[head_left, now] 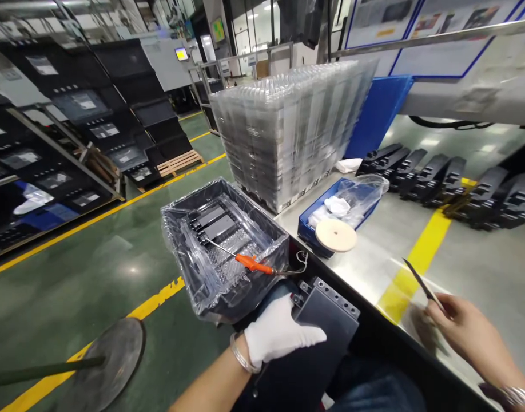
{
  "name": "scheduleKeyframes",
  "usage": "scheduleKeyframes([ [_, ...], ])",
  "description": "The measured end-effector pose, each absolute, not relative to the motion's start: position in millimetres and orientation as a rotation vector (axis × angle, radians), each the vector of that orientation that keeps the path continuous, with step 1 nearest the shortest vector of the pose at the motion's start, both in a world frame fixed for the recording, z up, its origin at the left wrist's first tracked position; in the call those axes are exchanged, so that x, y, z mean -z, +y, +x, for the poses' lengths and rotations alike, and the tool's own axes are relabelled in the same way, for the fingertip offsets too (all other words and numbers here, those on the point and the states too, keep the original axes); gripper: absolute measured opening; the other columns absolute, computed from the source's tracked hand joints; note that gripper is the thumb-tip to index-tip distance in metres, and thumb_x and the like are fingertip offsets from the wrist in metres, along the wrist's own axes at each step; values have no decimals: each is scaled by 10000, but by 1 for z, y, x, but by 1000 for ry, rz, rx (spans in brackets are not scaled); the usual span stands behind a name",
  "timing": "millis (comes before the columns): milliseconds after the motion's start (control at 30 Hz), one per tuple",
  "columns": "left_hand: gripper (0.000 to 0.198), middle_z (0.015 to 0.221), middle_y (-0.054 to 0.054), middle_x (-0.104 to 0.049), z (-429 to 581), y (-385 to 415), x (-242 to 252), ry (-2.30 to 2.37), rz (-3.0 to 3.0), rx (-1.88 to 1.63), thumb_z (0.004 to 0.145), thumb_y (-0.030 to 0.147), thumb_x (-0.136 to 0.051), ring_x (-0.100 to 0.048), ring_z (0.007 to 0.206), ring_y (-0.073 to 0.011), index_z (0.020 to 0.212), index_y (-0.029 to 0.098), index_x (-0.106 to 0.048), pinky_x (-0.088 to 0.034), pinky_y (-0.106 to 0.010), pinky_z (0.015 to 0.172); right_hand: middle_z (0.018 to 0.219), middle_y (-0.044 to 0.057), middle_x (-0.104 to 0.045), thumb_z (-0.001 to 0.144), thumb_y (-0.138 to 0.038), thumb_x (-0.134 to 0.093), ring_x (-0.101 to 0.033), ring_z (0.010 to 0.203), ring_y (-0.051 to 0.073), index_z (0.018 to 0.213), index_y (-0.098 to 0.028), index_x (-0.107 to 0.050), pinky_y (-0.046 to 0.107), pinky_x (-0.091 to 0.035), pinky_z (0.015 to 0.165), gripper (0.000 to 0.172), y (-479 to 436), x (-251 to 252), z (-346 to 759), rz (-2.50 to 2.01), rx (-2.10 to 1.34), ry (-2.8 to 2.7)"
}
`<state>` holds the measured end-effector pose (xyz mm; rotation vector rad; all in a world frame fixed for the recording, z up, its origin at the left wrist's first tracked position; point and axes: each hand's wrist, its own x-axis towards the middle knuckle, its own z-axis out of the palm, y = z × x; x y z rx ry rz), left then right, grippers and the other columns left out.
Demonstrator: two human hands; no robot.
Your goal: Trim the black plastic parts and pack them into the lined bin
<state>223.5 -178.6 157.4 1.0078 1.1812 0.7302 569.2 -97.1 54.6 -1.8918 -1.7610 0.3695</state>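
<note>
- Dark metal plate (331,320) lies at the black edge of the table (386,335), close to the person's lap, with small holes along one side.
- Left hand (279,331) wears a white glove and rests on the plate. Its fingers (309,333) are pressed together, not spread. You can't tell if the thumb goes under the plate.
- Right hand (468,337) is bare. It pinches a thin dark blade (422,283) and is well apart from the plate, over the steel tabletop (365,269).
- Right now, the hands seem to be at the step of working on the plate, one hand on it and one with the blade. A sharp blade this near calls for a steady left hand and slow care.
- Just beside the plate sits a bin (226,252) lined with clear plastic. It holds black parts and an orange-handled tool (254,264) (that orange is easy to spot).
- Farther along the table are a blue tray (318,226) and a round wooden disc (335,235).
- Past them stands a big stack wrapped in plastic (288,131).
</note>
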Motion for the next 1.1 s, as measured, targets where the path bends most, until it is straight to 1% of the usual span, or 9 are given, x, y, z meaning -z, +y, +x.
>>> scheduleKeyframes([
  [100, 427, 991, -40, -778, 227, -178, -147, 1109, 780, -795, 646, 302, -845, -712, 944, -217, 1029, 147, -737, -540, -346, 946, 592, 101, -707, 827, -634, -402, -630, 404, 219, 812, -235, -646, 309, -491, 372, 468, -137, -65, 566, -1881, -633, -1635],
  [233, 469, 783, -28, -753, 239, -177, -121, 962, 222, -860, 638, 528, -847, -727, 852, -233, 908, 161, -733, -552, -371, 947, 738, 68, -769, 846, -736, -464, -745, 624, 210, 976, -223, -735, 249, -608, 570, 594, -201, -82, 537, -1750, -701, -1552],
  [333, 533, 927, -43, -777, 248, -177, -114, 909, 138, -861, 684, 625, -758, -693, 1108, -283, 1008, 202, -728, -524, -410, 1055, 966, 63, -795, 949, -525, -552, -775, 819, 180, 1068, -242, -763, 198, -610, 739, 372, -231, -101, 504, -1442, -568, -1621],
  [400, 468, 1014, -50, -778, 253, -180, -121, 1008, 189, -880, 780, 602, -671, -576, 1315, -265, 1022, 209, -748, -454, -375, 1149, 1034, 58, -778, 970, -348, -588, -765, 882, 161, 1157, -267, -742, 181, -596, 786, 255, -239, -115, 485, -1266, -500, -1679],
  [500, 205, 1049, -9, -779, 260, -188, -147, 1336, 346, -997, 822, 442, -696, -242, 1537, -176, 805, 252, -770, -268, -269, 1254, 946, 50, -741, 957, -199, -595, -737, 841, 150, 1242, -283, -700, 196, -595, 743, 316, -240, -132, 464, -1139, -447, -1700],
  [567, 139, 1040, 20, -782, 264, -193, -162, 1351, 388, -1078, 813, 335, -734, -147, 1557, -143, 687, 276, -748, -222, -238, 1259, 902, 48, -722, 948, -146, -582, -715, 807, 152, 1252, -276, -693, 220, -595, 705, 348, -237, -136, 454, -1083, -416, -1716],
  [800, 399, 942, -22, -796, 249, -187, -134, 721, 44, -961, 983, 460, -530, -612, 1270, -167, 861, 211, -816, -347, -242, 1191, 974, 49, -733, 959, -163, -579, -726, 845, 124, 1232, -265, -697, 166, -578, 756, 315, -235, -130, 465, -1169, -332, -1622],
  [933, 362, 1010, -18, -792, 228, -183, -111, 672, -59, -937, 885, 526, -668, -639, 1235, -218, 946, 200, -813, -346, -309, 1205, 1007, 25, -779, 988, -287, -596, -761, 878, 126, 1152, -277, -733, 120, -563, 824, 214, -249, -139, 475, -1214, -453, -1676],
  [1100, 328, 1022, 2, -788, 219, -185, -110, 570, -96, -941, 710, 426, -866, -715, 1084, -251, 959, 220, -808, -377, -385, 1190, 741, -11, -756, 1014, -358, -541, -739, 664, 128, 860, -264, -760, 130, -580, 651, 283, -261, -152, 458, -1115, -878, -1833],
])
